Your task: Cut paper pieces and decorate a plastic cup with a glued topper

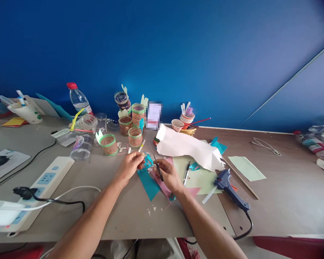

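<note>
My left hand (131,165) is closed in a pinch at the middle of the table, on what looks like a small piece of paper, mostly hidden by the fingers. Close by on the right, my right hand (169,174) grips dark-handled scissors (158,169), their thin tip pointing away from me. Curled blue paper scraps (148,160) lie between the hands. Under them are a teal paper sheet (149,185) and pink paper (193,191). A black pen (187,172) rests just right of my right hand.
Brown cups with green rims (109,144) stand behind my left hand. A white paper sheet (190,145) curls across the back right. The blue glue gun (230,187) lies at right, trailing its cord. A power strip (43,187) and clear bottles (81,147) occupy the left.
</note>
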Demonstrator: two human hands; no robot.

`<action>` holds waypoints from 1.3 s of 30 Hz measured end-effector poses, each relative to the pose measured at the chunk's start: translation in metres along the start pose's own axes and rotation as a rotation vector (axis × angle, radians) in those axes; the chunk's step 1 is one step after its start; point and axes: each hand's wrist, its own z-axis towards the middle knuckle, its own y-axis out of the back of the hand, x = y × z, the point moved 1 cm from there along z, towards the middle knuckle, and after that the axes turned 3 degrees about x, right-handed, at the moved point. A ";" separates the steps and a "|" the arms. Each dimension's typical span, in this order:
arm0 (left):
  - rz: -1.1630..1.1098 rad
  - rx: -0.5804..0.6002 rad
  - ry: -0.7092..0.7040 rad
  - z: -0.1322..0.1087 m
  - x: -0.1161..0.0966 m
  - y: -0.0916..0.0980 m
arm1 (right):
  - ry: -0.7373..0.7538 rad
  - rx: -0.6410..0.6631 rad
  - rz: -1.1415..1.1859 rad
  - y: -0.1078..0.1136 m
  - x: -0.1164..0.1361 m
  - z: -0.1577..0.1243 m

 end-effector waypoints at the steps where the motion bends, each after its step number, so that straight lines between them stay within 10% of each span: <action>1: 0.004 0.001 0.002 0.000 -0.001 -0.001 | 0.012 -0.043 -0.008 0.001 0.001 0.000; 39: -0.177 0.039 0.047 0.001 0.006 -0.004 | 0.166 0.035 -0.523 0.000 0.007 -0.007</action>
